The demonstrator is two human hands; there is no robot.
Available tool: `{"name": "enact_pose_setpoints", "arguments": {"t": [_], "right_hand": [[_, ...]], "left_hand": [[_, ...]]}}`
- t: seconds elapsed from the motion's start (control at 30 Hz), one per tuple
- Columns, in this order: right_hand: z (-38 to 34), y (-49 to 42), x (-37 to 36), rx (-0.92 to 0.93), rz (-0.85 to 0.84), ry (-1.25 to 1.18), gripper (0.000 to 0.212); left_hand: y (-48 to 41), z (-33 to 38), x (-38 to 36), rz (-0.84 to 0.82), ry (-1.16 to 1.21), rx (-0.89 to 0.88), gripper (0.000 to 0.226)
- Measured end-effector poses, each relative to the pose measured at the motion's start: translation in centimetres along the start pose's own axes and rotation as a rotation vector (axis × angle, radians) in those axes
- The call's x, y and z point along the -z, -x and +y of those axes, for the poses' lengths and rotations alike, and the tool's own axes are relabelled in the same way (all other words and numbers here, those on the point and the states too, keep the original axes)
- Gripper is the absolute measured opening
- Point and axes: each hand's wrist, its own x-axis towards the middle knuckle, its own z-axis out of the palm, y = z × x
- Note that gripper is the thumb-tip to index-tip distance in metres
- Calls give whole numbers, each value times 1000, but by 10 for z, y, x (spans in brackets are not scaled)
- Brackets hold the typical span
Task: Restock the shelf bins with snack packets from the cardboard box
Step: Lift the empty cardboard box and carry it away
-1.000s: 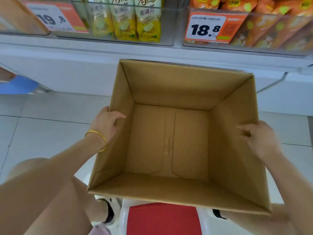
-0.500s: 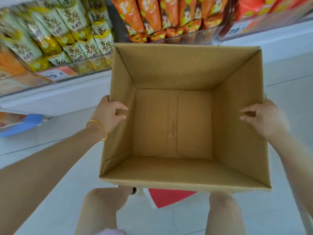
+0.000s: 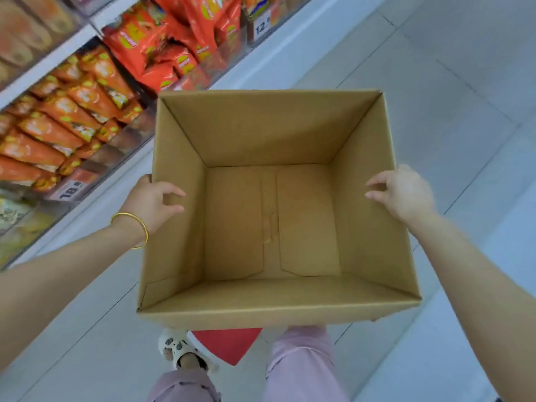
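A brown cardboard box (image 3: 261, 134) is held up in front of me, open at the top, with nothing inside it. My left hand (image 3: 150, 201), with a gold bangle on the wrist, grips the box's left wall, thumb over the rim. My right hand (image 3: 403, 192) grips the right wall the same way. Shelf bins (image 3: 121, 140) at the upper left hold orange snack packets (image 3: 72, 111) and red-orange packets (image 3: 162, 47).
A white tiled floor (image 3: 435, 82) spreads to the right and below. A red stool seat (image 3: 229, 343) shows under the box, between my legs. Price tags (image 3: 71, 190) hang on the bin fronts. More packets in yellow-green sit at the far left edge.
The box has been lifted off the red stool and carried away from the shelf. The view has swung right, so the shelves now run diagonally at the left. Both hands keep their grip.
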Motion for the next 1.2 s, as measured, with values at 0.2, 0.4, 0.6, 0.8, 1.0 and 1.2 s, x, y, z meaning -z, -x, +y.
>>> {"name": "enact_pose_setpoints", "arguments": {"t": [0.2, 0.4, 0.6, 0.8, 1.0, 1.2], "right_hand": [[115, -33, 53, -100, -9, -81, 26], [206, -70, 120, -248, 42, -100, 27], [262, -107, 174, -397, 112, -172, 27], [309, -180, 226, -503, 134, -209, 26], [358, -270, 294, -577, 156, -268, 28], [436, -361, 362, -637, 183, -315, 29]], "left_hand": [[-54, 144, -16, -60, -115, -113, 27], [-116, 285, -21, -95, -139, -235, 23], [-176, 414, -11, -90, -171, -348, 25], [-264, 533, -4, -115, -184, -442, 26], [-364, 657, 10, -155, -260, -527, 28], [-458, 804, 5, -176, -303, -603, 29]]}}
